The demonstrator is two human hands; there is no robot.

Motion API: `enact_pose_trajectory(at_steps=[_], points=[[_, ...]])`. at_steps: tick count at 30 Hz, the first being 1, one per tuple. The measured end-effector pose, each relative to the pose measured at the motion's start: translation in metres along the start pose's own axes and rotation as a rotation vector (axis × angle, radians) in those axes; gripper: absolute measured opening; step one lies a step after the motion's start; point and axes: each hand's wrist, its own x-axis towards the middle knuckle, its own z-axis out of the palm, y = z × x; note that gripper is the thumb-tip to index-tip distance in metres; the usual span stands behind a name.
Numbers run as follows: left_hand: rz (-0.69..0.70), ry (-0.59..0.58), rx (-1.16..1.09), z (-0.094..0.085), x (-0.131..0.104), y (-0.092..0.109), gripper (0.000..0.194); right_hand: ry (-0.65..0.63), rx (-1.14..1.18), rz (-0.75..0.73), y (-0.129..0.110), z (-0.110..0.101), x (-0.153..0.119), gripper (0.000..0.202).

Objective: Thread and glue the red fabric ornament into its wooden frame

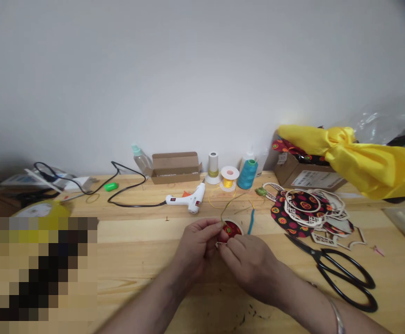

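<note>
A pale wooden bench (136,264) fills the lower frame, with black-handled scissors (316,254) at lower right. Just below centre, the right hand (249,262) and left hand (200,239) hold a small, pale-rimmed red fabric disc (232,228): the left fingers pinch its left edge, the right fingers close over its lower edge, tips partly hidden.

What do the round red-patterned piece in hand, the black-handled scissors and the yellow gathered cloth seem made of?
Round red-patterned piece: probably fabric, from its printed motifs, with a pale, matt rim, perhaps wood.
Black-handled scissors: dark tapering blades, likely metal; smooth, shiny handles, metal or plastic unclear.
Yellow gathered cloth: satin-like fabric, judging by sheen and folds.
</note>
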Motion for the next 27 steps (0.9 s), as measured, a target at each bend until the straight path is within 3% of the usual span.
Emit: enact_pose_trajectory(at_steps=[3, 7, 9, 11, 14, 21, 27], points=[[-0.032, -0.004, -0.006, 0.000, 0.000, 0.001, 0.016, 0.049, 0.204, 0.079, 0.006, -0.006, 0.002, 0.017], [-0.001, 0.043, 0.052, 0.002, -0.001, 0.002, 0.016, 0.205, 0.579, 0.570, 0.021, -0.014, 0.009, 0.020], [0.004, 0.053, 0.101, 0.004, -0.002, 0.001, 0.015, 0.136, 0.853, 0.806, 0.028, -0.013, 0.013, 0.020], [-0.005, 0.037, 0.147, 0.005, -0.003, -0.001, 0.014, 0.057, 1.147, 0.941, 0.032, -0.011, 0.015, 0.020], [-0.010, -0.032, 0.157, 0.007, -0.004, -0.002, 0.012, 0.080, 1.330, 1.011, 0.033, -0.007, 0.016, 0.022], [0.002, -0.110, 0.304, 0.009, -0.010, 0.001, 0.010, 0.203, 1.037, 0.997, 0.032, -0.006, 0.015, 0.026], [0.050, -0.125, 0.297, 0.008, -0.010, -0.001, 0.011, 0.251, 1.145, 1.042, 0.035, -0.004, 0.016, 0.031]])
